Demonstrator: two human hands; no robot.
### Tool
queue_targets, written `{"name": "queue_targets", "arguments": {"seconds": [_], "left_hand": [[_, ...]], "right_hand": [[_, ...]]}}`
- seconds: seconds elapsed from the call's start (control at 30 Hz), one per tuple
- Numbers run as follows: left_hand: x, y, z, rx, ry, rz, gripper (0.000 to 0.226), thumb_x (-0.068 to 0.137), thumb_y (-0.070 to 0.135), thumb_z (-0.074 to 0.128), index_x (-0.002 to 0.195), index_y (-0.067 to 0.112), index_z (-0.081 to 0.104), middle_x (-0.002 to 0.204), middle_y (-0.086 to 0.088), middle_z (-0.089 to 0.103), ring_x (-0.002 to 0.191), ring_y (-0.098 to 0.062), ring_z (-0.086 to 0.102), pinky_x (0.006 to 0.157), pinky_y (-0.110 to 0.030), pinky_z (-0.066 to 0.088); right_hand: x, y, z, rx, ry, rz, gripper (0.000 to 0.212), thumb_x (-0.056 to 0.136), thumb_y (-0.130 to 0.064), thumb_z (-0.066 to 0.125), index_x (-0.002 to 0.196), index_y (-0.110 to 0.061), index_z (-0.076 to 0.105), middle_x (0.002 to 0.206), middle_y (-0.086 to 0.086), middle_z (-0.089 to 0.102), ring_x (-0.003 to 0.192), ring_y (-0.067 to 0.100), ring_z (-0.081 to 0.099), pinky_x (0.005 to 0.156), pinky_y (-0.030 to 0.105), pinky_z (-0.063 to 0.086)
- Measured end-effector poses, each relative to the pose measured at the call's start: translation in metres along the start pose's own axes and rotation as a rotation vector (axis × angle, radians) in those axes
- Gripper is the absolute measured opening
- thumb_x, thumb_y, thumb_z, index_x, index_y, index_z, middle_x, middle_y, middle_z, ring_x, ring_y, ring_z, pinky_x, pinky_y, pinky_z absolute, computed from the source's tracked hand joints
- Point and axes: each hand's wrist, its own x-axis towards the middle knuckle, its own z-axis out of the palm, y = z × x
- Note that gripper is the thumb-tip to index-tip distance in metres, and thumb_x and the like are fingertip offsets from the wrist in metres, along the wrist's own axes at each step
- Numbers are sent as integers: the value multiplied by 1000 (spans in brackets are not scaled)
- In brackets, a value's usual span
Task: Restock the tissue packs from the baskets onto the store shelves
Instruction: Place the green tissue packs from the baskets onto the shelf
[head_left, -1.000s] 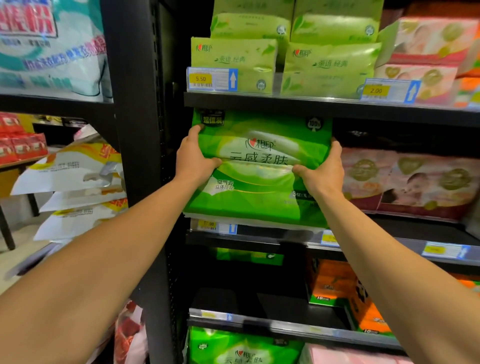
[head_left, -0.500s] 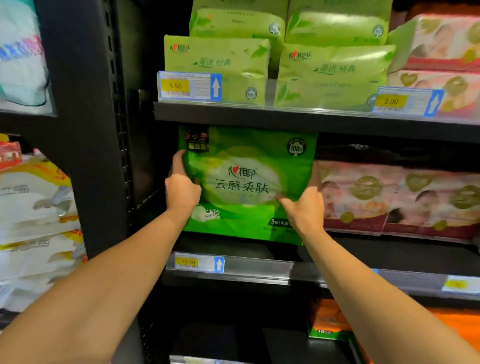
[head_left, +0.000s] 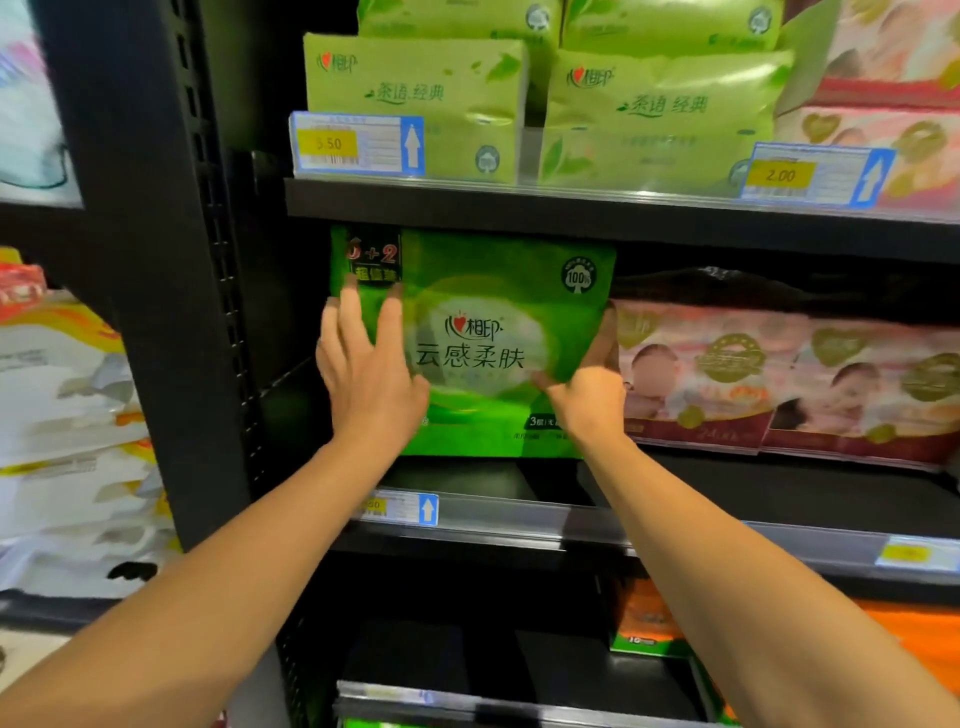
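Green tissue pack (head_left: 483, 343) upright on middle shelf (head_left: 519, 525), beside pink packs (head_left: 779, 374). Left hand (head_left: 363, 369) flat, fingers spread on face; right hand (head_left: 587, 389) apparently pinching right edge. Likely light, soft, film slippery; hold by side edges.

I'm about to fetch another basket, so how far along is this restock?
Done: the green tissue pack already stands upright on the middle shelf, beside the pink packs. In hand: the left hand presses flat on its front while the right hand holds its right edge. Left: letting go. No basket is in view, so remaining stock is unknown.
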Motion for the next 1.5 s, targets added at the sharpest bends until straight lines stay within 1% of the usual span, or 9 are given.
{"name": "queue_targets", "arguments": {"seconds": [0.1,0.17,0.27,0.5,0.77,0.9,1.0,1.13,1.5], "left_hand": [[-7,-11,9,237,-144,211,96,75,25,78,144,37,14,158,-10,-1,144,-39,-1,118,-57,13],[-7,-25,21,394,-237,268,111,71,41,80,150,41,3,162,-10,-9,146,-45,-5,114,-61,16],[2,-34,34,490,-323,297,123,74,56,75,151,39,-20,161,-9,-23,145,-48,-14,113,-64,17],[17,-44,52,520,-433,375,131,67,63,77,147,45,-25,147,-2,-47,137,-52,-33,110,-73,3],[43,-42,89,457,-487,289,118,82,19,75,147,46,-20,159,1,-25,148,-39,-14,111,-66,20],[53,-40,107,439,-530,321,117,75,40,79,146,49,-14,158,4,-24,146,-39,-19,110,-67,22],[60,-48,114,369,-521,329,110,76,51,75,150,45,-6,158,5,-17,146,-38,-16,106,-64,34],[67,-49,126,446,-440,282,107,83,-1,62,151,41,-9,158,0,-8,147,-41,-11,88,-44,55],[85,-55,176,461,-287,290,78,91,13,52,154,35,13,160,-10,9,136,-45,-2,106,-74,22]], "right_hand": [[-6,-1,-5,-168,67,-99,55,89,-58,61,93,-3,61,92,16,62,101,35,64,79,37,46],[-10,7,-3,-277,235,-289,87,76,-51,76,144,-11,40,143,22,45,133,41,45,104,46,42],[-10,10,-1,-447,141,-517,120,68,-51,83,158,-32,5,165,12,9,149,42,14,114,53,31],[11,10,25,-544,-70,-626,111,81,-27,72,155,-41,-10,163,-4,-26,148,32,-27,116,44,-13],[40,6,43,-609,-60,-644,97,88,-33,65,157,-35,-2,165,2,-16,151,38,-7,120,51,0],[60,2,67,-636,-39,-567,63,105,-20,26,156,-37,-7,166,-2,-9,151,34,2,120,48,3],[72,4,79,-611,-22,-566,63,104,-18,28,157,-35,-2,166,-1,1,149,34,9,120,47,8],[78,2,89,-636,-5,-549,68,102,-15,33,156,-35,-3,164,1,2,147,36,10,119,50,11],[117,2,97,-746,151,-618,91,93,-36,57,156,-35,-9,153,1,-37,149,39,-17,120,55,-4]]}}
